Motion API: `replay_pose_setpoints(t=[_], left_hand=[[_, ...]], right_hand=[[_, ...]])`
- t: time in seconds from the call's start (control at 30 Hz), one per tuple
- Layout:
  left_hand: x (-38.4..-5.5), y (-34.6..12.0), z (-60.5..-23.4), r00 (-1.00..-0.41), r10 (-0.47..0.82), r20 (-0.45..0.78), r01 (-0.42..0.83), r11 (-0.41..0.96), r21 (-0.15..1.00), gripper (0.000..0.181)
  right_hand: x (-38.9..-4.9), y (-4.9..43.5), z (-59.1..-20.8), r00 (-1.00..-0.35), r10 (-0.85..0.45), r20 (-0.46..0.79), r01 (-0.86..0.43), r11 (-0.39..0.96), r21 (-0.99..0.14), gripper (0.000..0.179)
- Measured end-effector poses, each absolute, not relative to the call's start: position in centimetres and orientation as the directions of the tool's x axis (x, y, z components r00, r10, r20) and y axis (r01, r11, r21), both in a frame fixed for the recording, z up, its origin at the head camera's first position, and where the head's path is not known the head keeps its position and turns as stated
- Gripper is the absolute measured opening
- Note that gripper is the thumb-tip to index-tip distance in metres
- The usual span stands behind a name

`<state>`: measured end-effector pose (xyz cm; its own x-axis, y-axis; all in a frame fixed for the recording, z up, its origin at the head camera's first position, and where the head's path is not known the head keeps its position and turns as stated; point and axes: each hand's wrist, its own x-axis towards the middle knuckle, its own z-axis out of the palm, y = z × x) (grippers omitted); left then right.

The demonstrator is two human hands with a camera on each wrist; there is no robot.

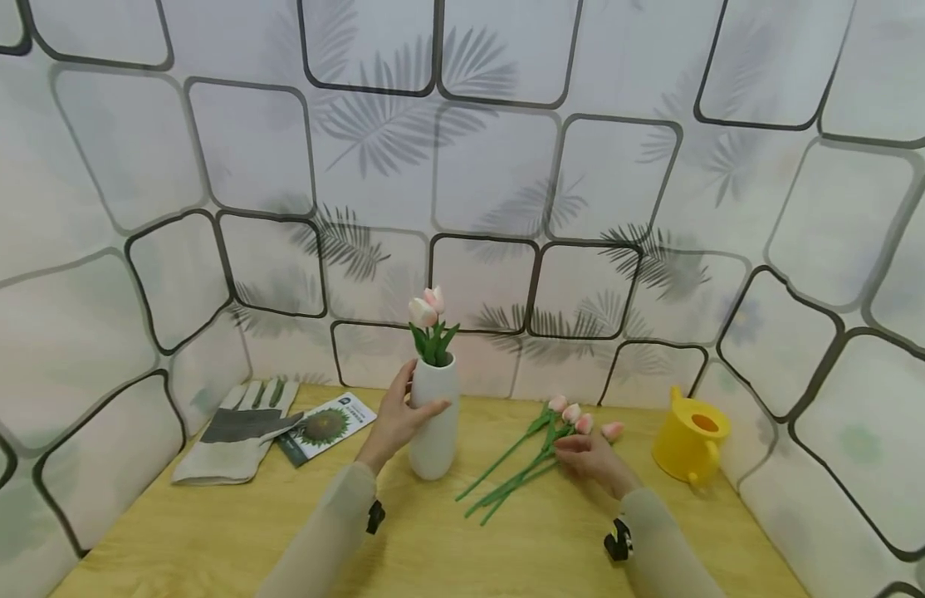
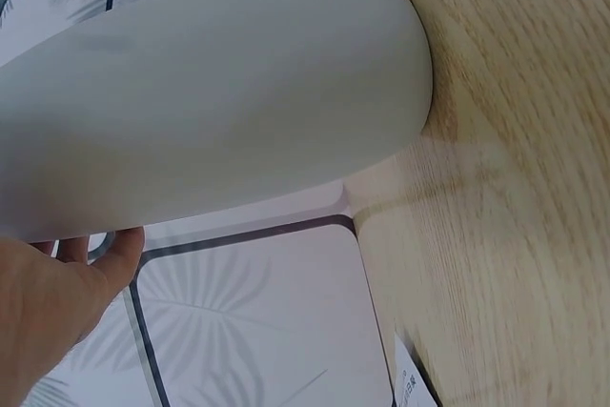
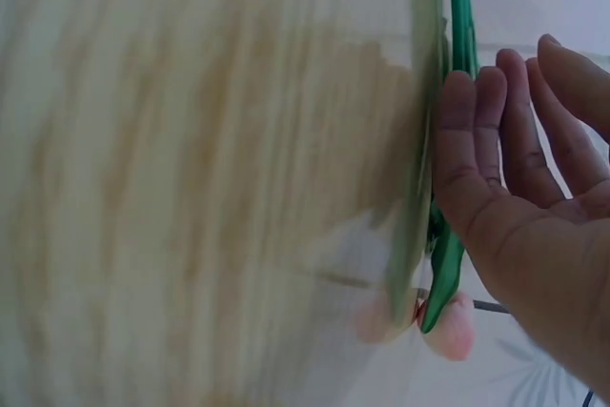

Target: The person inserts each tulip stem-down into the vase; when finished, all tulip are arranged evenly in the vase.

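Noting first, well left of the left hand (image 1: 403, 419): a grey-and-white work glove (image 1: 231, 448), possibly a stacked pair. Between it and that hand, a sunflower-printed packet (image 1: 328, 423) partly under the glove's edge.

Left hand: thumb across the near side of the white vase (image 1: 434, 432), fingers around its left side; gripping. The vase stands upright just right of that palm, two pale pink tulips (image 1: 423, 313) rising above the fingers. Handling estimate: rigid, matte, probably ceramic, so moderately heavy and breakable; smooth wall might slide in a loose grasp. Best hold: around the body, as now, with the base kept flat.

Loose pink tulips (image 1: 571, 414) lie between the hands, under and beside the right fingers; four heads countable, one beyond the right hand (image 1: 593, 461). They look artificial: light, stems fairly stiff yet bendable, petals soft and easily creased. Best hold: mid-stem, below the leaves.

Right hand: fingers loosely bent, thumb apart, pinching nothing; fingertip contact with the stems cannot be told.

Right of that hand, apart: yellow watering can (image 1: 682, 440).
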<state>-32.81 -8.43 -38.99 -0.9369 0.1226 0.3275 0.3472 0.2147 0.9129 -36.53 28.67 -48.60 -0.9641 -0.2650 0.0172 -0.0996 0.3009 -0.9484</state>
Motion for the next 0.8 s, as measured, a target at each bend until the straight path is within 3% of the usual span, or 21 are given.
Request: replay_pose_setpoints(t=[0.33, 0.8], left_hand=[[-35.8, -8.7, -42.0, -0.93, 0.094, 0.356, 0.368, 0.207, 0.907, 0.087], [-35.8, -8.7, -42.4, -0.93, 0.087, 0.358, 0.369, 0.208, 0.906, 0.088]], right_hand=[[-36.6, 29.5, -49.4, -0.944, -0.327, -0.031, -0.098, 0.37, -0.924, 0.042], [-36.2, 29.1, -49.6, -0.944, -0.324, -0.058, -0.088, 0.42, -0.903, 0.04]])
